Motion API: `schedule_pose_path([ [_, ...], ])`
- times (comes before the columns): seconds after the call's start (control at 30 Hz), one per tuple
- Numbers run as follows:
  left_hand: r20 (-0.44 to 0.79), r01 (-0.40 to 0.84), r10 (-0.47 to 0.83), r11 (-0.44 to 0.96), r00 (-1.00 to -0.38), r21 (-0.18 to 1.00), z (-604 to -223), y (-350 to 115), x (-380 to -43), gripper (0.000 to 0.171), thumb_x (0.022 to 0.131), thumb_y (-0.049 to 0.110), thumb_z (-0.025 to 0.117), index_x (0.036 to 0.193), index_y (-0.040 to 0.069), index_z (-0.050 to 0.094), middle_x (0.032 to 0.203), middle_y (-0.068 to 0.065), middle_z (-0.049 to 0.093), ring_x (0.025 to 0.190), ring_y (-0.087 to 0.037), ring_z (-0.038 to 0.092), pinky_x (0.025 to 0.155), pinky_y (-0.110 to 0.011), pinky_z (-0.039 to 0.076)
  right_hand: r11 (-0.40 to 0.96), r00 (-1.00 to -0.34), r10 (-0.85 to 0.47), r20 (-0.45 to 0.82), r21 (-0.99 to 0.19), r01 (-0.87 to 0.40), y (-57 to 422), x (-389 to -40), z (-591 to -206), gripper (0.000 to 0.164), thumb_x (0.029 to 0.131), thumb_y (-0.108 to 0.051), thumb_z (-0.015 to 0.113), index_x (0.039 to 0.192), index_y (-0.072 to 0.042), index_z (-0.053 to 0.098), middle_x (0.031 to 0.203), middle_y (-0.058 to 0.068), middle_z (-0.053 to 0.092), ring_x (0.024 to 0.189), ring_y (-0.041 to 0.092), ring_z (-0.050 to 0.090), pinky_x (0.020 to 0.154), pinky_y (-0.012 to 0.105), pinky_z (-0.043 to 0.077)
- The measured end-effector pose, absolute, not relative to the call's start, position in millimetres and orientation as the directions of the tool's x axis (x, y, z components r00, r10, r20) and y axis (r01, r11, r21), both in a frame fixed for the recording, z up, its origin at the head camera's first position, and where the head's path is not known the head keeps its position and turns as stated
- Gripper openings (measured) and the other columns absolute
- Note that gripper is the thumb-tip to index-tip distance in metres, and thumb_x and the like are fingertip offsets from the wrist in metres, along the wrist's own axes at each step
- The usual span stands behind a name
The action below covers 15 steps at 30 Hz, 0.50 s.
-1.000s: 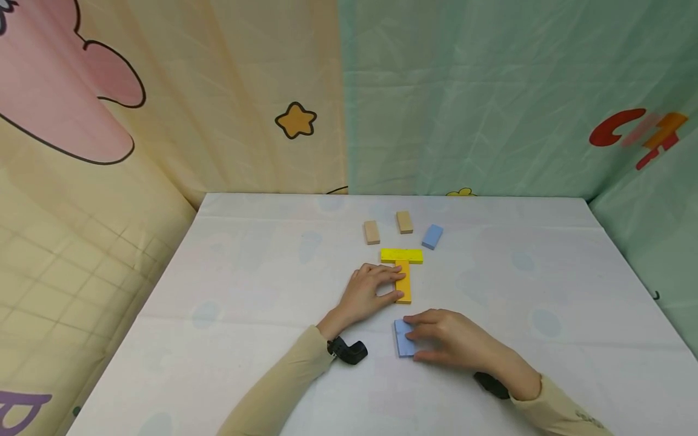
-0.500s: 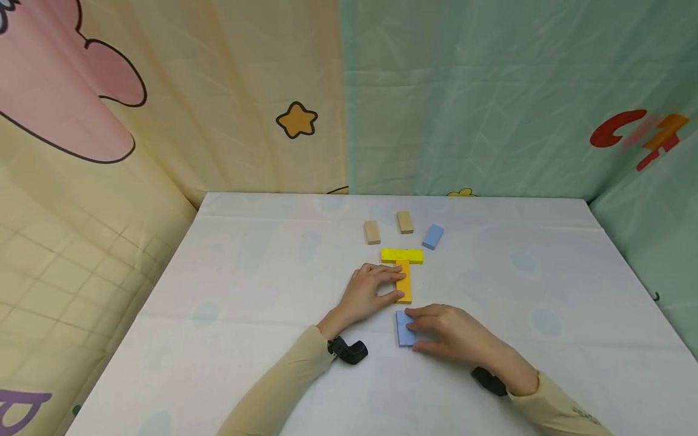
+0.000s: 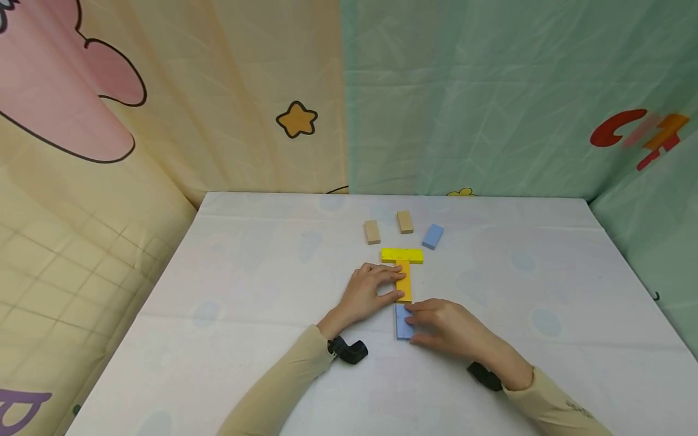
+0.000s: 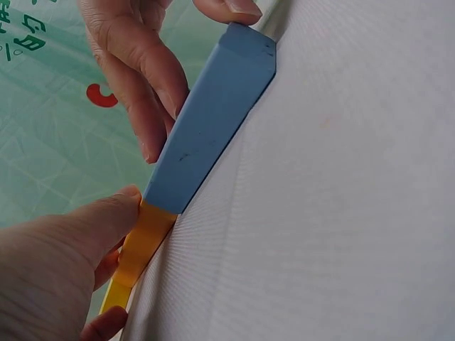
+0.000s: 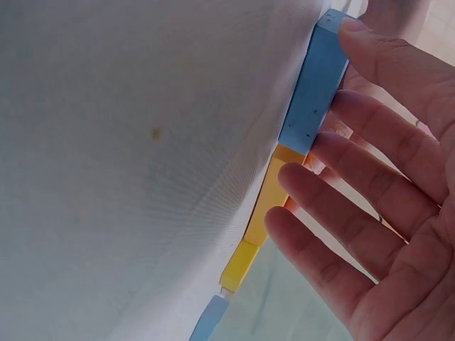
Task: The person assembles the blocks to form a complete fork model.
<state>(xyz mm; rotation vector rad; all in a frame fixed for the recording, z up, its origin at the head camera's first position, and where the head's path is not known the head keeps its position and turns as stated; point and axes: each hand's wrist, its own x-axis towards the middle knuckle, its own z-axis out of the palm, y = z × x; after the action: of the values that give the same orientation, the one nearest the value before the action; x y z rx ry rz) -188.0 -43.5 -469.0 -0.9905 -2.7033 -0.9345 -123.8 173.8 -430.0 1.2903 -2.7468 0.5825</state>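
An orange block (image 3: 403, 284) lies lengthwise under a crosswise yellow block (image 3: 402, 255), the two forming a T. My left hand (image 3: 366, 290) holds the orange block from its left side, thumb near the close end and fingertips farther up. My right hand (image 3: 449, 327) grips a light blue block (image 3: 402, 324), the thumb at its near end and fingers along its top and far end. In the left wrist view, the blue block (image 4: 206, 121) meets the end of the orange block (image 4: 146, 234). The right hand covers part of the blue block's right side in the head view.
Beyond the T lie two tan wooden blocks, a left one (image 3: 372, 232) and a right one (image 3: 405, 222), plus a smaller blue block (image 3: 432, 237). A white cloth covers the table (image 3: 262, 254). Patterned curtains (image 3: 463, 91) hang behind and at both sides.
My right hand has slid the blue block away from me, closing the gap to the orange block's near end. My left hand has stayed in place on the orange block.
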Motion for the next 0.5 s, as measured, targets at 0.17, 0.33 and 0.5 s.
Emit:
schedule_pose_path([
  [0.17,0.303,0.616,0.546,0.596,-0.781,0.515,-468.3,-43.7,-187.4,0.041,0.09,0.042,0.063,0.126,0.023,0.063,0.137,0.007,0.051,0.109,-0.016,0.046,0.085,-0.034,0.035,0.588,-0.658,-0.726,0.2,-0.317,-0.744,173.2,-123.8,-429.7,0.033,0.077,-0.026,0.08,0.103,-0.006,0.074,0.117,0.008,0.065,0.105,0.022,0.061,0.084,0.039,0.049],
  [0.33,0.299,0.613,0.545,0.597,-0.784,0.518,-468.3,-43.8,-187.3,0.041,0.09,0.042,0.063,0.127,0.023,0.063,0.137,0.008,0.051,0.11,-0.016,0.046,0.086,-0.034,0.035,0.6,-0.671,-0.718,0.183,-0.325,-0.731,173.2,-124.3,-429.5,0.033,0.077,-0.025,0.079,0.103,-0.006,0.074,0.119,0.007,0.064,0.106,0.022,0.06,0.085,0.039,0.049],
  [0.5,0.292,0.609,0.546,0.598,-0.786,0.521,-467.9,-43.8,-187.1,0.042,0.09,0.042,0.063,0.127,0.023,0.063,0.137,0.009,0.051,0.111,-0.016,0.046,0.086,-0.034,0.035,0.606,-0.676,-0.716,0.175,-0.325,-0.726,172.9,-125.1,-429.9,0.033,0.078,-0.025,0.079,0.104,-0.006,0.073,0.121,0.007,0.063,0.107,0.023,0.06,0.085,0.039,0.049],
])
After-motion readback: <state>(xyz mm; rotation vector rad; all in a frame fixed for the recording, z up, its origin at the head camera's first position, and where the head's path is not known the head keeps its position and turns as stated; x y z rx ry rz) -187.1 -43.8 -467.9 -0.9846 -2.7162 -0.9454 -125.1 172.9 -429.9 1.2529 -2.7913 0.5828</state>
